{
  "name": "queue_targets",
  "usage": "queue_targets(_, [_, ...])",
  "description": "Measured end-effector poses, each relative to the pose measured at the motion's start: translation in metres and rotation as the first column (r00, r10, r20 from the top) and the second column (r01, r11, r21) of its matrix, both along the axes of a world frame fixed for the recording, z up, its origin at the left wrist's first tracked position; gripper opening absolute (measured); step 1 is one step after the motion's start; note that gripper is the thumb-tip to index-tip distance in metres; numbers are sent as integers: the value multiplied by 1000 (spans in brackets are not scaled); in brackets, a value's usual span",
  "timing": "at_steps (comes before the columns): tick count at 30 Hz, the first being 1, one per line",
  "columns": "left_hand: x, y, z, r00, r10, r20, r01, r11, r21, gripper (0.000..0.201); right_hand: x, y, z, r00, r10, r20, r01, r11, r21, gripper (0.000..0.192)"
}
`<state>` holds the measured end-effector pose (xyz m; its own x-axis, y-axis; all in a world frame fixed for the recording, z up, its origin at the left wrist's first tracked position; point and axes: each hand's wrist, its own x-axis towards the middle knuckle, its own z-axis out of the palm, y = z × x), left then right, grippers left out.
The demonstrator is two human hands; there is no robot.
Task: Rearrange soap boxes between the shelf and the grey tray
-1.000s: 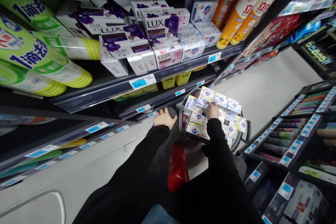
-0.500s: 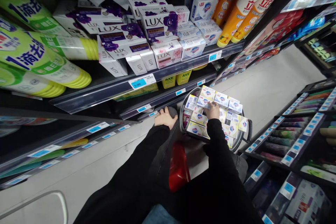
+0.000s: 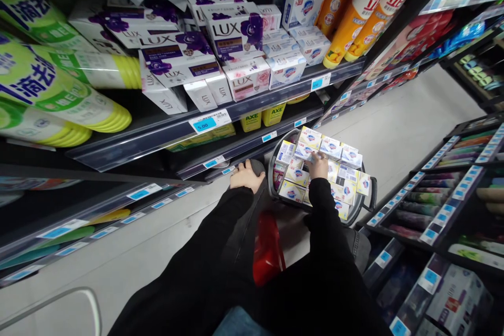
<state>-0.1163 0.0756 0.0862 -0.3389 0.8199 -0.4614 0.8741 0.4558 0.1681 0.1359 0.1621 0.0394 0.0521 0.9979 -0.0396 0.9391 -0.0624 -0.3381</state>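
With the right hand curled loosely on a soap box near the far rim of the full basket and the left hand flat on the knee, pinch one box by its edges, lifting straight.

A narrow shop aisle with a pale grey floor runs between dark shelving. The shelf on the left carries boxed Lux soap, green bottles and orange bottles, its edges lined with blue price tags. Lower racks stand at right.
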Motion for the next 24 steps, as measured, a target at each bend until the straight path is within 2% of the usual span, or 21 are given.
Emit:
queue_targets(6, [0,0,0,1000,-2,4,2,1000,2,80,-2,1,-5,1000,-7,3,7,1000,28,44])
queue_targets(15, [-1,0,-4,1000,2,3,-2,1000,9,80,-2,-3,0,1000,-6,-13,6,1000,-9,48])
queue_targets(24, [0,-1,-2,1000,4,-15,-4,1000,12,79,-2,-8,0,999,11,-52,-12,1000,-17,42])
